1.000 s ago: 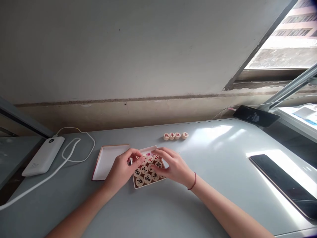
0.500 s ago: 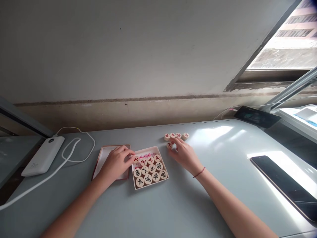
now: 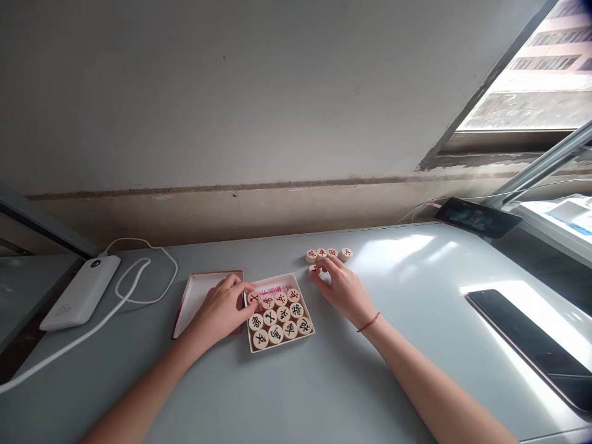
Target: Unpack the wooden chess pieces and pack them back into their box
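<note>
"Head view: how are the hands?"

"The right hand (image 3: 342, 291) pinches one red xiangqi piece (image 3: 313, 270), at one o'clock from the open box (image 3: 282, 343). The left hand (image 3: 220, 309), narrowly parted, straddles a red boxed piece (image 3: 253, 298); gripping, I cannot tell."

"Counts?"

"Twelve boxed: four red, eight black. Four red row pieces (image 3: 322, 254), one o'clock beyond."

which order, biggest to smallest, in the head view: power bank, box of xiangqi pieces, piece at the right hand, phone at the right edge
1. Phone, slightly cut off
2. Box
3. Power bank
4. Xiangqi piece, partly hidden by the right hand
</note>
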A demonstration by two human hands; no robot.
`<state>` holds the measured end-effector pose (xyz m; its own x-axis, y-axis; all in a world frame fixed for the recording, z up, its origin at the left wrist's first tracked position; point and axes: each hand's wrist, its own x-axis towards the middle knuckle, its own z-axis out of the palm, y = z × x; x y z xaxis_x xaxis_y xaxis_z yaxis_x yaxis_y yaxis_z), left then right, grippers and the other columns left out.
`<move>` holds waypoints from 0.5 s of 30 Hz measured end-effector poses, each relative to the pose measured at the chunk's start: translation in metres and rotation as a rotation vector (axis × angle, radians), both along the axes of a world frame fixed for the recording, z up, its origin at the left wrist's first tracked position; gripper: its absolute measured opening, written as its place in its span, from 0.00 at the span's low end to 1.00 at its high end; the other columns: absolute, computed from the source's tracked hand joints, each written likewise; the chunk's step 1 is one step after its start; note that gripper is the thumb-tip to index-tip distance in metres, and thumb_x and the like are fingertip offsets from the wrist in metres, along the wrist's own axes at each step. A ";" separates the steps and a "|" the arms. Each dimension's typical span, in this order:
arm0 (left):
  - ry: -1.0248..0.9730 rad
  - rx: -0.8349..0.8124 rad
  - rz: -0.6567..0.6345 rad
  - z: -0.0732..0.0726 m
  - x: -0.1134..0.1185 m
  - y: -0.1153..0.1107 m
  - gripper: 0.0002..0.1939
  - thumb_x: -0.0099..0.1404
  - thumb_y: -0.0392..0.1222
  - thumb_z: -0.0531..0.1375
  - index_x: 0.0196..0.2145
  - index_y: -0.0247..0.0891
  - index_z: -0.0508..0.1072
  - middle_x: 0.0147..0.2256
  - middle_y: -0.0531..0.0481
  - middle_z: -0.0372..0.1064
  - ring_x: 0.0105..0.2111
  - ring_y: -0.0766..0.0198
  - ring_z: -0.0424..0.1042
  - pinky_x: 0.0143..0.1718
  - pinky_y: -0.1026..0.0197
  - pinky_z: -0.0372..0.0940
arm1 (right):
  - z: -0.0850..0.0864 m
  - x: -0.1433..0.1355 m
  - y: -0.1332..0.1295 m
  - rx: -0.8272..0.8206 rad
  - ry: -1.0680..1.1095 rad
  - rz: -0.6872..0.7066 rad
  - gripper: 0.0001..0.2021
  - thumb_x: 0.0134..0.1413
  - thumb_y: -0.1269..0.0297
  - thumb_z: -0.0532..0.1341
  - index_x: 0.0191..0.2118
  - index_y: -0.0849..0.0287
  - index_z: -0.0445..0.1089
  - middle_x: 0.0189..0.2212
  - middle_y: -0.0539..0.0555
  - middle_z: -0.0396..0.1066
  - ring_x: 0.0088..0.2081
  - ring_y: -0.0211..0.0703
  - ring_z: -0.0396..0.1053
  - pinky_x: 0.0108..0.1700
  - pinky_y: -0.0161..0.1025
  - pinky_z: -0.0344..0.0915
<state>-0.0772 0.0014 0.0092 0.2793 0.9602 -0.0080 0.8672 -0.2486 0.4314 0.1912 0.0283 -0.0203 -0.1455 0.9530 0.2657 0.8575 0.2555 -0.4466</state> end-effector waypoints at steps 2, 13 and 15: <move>-0.029 -0.010 0.006 0.000 0.000 0.001 0.08 0.60 0.46 0.57 0.35 0.44 0.73 0.37 0.51 0.66 0.39 0.57 0.71 0.41 0.56 0.65 | 0.002 -0.002 -0.002 0.046 0.026 0.009 0.07 0.60 0.63 0.52 0.37 0.56 0.65 0.37 0.55 0.69 0.27 0.40 0.67 0.27 0.36 0.61; -0.426 -0.113 0.009 0.027 0.020 -0.016 0.10 0.63 0.51 0.58 0.35 0.44 0.72 0.31 0.55 0.70 0.33 0.64 0.69 0.35 0.64 0.63 | 0.033 -0.044 -0.042 0.080 0.524 0.502 0.07 0.58 0.64 0.59 0.42 0.56 0.67 0.34 0.54 0.72 0.29 0.37 0.68 0.30 0.34 0.67; -0.511 -0.175 0.003 0.026 0.027 -0.022 0.12 0.64 0.52 0.57 0.37 0.43 0.72 0.32 0.55 0.71 0.33 0.64 0.69 0.34 0.65 0.63 | 0.035 -0.048 -0.046 0.014 0.625 0.533 0.06 0.59 0.65 0.58 0.41 0.56 0.68 0.32 0.53 0.73 0.29 0.36 0.68 0.30 0.34 0.67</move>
